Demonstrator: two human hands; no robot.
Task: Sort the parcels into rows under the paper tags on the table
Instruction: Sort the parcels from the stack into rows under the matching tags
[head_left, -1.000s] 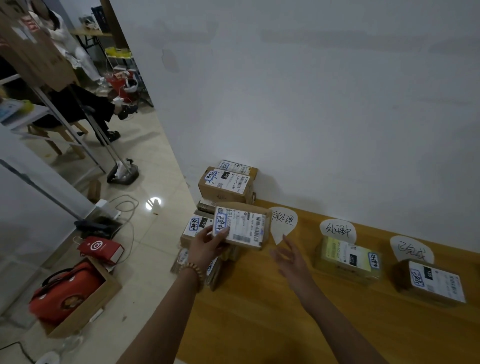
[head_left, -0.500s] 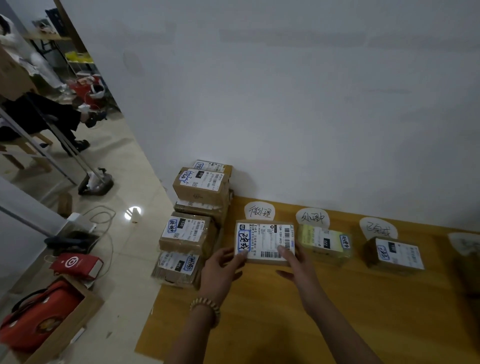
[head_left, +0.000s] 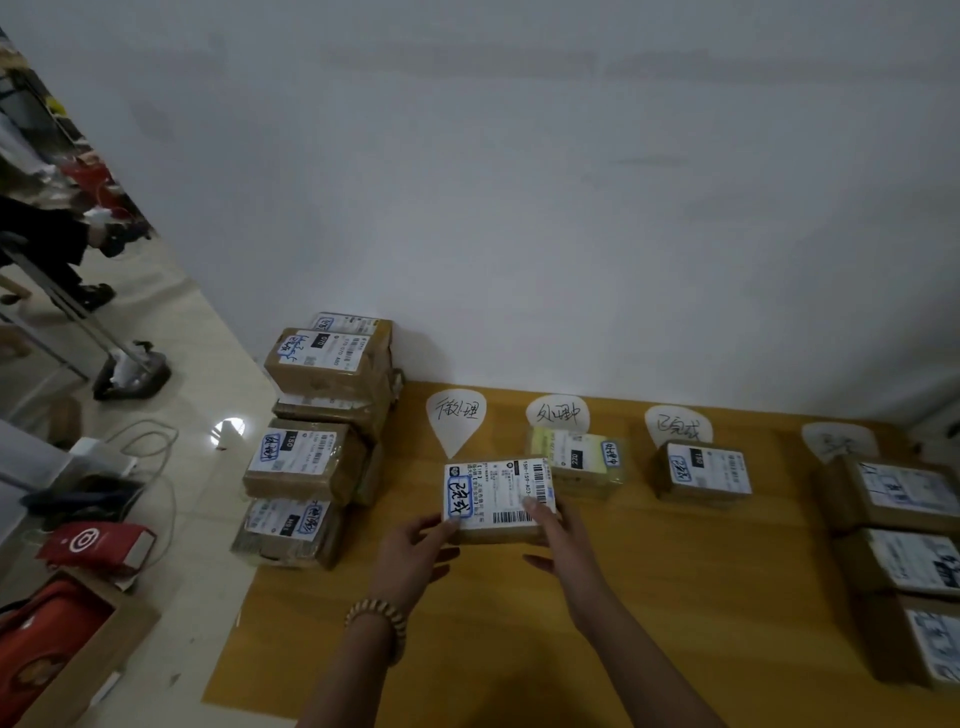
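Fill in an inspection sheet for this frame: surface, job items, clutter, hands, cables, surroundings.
Surface: wooden table against a white wall.
Job items: four paper tags along the far edge; held parcel below the leftmost tag; one parcel each under the second and third tags; a column of three under the fourth; unsorted stack at the table's left end.
Clutter: nothing seen on the table.
Hands: left hand and right hand grip the held parcel's near corners.
Cables: loose cables on the floor.
Surroundings: red bag in a carton, red box, seated person's legs.
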